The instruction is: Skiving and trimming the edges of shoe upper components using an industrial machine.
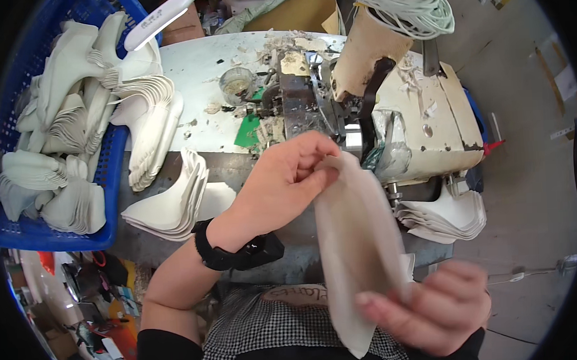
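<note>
Pale piece (355, 222) in left hand (284, 180) and right hand (439, 308), lengthwise toward apron (276, 328), tip nearest

Black sleeves (167, 354), checked apron (266, 326)

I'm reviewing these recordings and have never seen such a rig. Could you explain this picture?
It comes from a wide fisheye camera on a person's head, looking down, so straight edges bend. No robot: these are the wearer's own bare hands. The left hand pinches the top of a pale, curved piece; the right hand, blurred, is at its lower part, its grip unclear. Beyond stands a worn cream machine. On the work surface lie stacks of pale pieces, one on the left; a blue basket holds more.
</note>
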Demonstrator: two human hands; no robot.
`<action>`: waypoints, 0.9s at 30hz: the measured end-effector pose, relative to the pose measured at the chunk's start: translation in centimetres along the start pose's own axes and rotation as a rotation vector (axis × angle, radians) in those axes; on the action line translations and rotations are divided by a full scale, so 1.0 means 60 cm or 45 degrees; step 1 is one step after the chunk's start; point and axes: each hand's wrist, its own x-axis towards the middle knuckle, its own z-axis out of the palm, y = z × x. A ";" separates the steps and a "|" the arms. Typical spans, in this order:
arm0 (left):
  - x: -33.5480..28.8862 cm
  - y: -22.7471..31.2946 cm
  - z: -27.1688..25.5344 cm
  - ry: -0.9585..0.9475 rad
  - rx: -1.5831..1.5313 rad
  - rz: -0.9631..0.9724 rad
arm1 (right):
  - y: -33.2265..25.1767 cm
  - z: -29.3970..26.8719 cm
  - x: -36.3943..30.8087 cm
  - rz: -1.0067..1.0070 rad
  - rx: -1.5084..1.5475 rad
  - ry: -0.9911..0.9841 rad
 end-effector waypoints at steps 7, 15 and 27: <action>-0.048 -0.023 -0.032 0.041 -0.748 0.198 | -0.064 0.062 0.065 -0.481 -0.506 -0.101; -0.068 -0.042 -0.053 -0.130 -1.349 0.448 | -0.126 0.088 0.090 -0.537 -0.442 -0.504; -0.173 -0.022 -0.043 0.573 0.277 -0.017 | -0.143 0.151 0.114 -0.588 -0.483 -0.816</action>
